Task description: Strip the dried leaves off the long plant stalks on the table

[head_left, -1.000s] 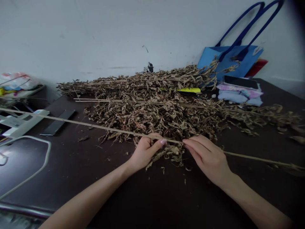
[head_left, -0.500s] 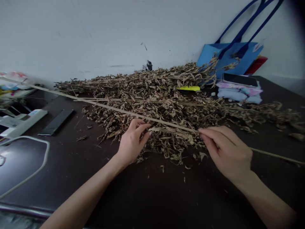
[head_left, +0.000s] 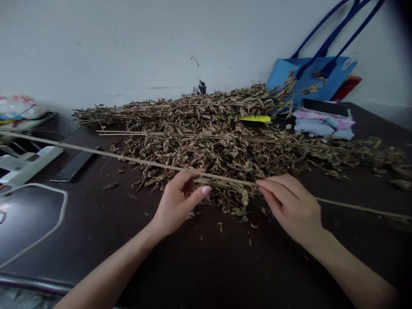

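Observation:
A long, thin dried plant stalk slants across the view from the left edge down to the right. My right hand pinches it between thumb and fingertips, and its thinner end runs out beyond that hand. My left hand is at the stalk's middle, fingers behind it and thumb spread apart below, not closed on it. Behind and beneath both hands lies a heap of dry, curled brown leaves. Two more bare stalk ends stick out leftward from the heap.
A bundle of dried leafy stems lies along the wall. Back right are a blue bag, a phone on folded cloth and a yellow object. At left sit a black flat object, a white power strip and a white cable.
The stalk has dropped lower, most clearly on the left. My right hand has moved left, closer to my left hand, whose thumb has spread and fingers have come up against the stalk.

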Motion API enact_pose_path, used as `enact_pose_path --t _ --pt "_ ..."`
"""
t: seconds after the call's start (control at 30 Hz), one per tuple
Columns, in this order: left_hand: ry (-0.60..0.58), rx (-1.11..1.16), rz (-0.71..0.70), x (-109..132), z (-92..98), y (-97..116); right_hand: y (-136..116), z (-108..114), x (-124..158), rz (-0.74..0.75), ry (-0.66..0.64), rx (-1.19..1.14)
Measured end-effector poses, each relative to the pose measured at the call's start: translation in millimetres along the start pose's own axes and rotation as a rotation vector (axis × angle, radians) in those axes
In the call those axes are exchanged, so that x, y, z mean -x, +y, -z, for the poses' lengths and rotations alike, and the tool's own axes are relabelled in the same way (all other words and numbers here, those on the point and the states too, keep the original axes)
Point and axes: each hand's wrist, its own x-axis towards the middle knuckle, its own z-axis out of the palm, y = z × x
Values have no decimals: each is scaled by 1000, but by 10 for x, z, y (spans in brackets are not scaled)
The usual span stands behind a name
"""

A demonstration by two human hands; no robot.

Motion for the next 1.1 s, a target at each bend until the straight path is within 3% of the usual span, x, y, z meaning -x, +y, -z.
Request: enact_pose_path --t 0.1,0.2,0.3,0.47,0.6,0.77,1.1 --pt "8 439 185 -18 -54 -30 -23 -23 11 16 -22 -12" --pt "65 637 270 -72 -80 -95 -65 -16 -3 40 -60 -32" --pt "147 669 268 -143 -36 -160 -88 71 -44 40 -41 -104" --pt "257 668 232 -274 147 -230 92 350 -112 -159 73 -36" --pt "341 707 212 -371 295 -269 397 470 -102 -177 -102 96" --pt "382 726 193 -421 372 -307 556 364 -51 -100 -286 47" --pt "378 709 197 -395 337 -303 363 130 -12 -109 -346 -70"
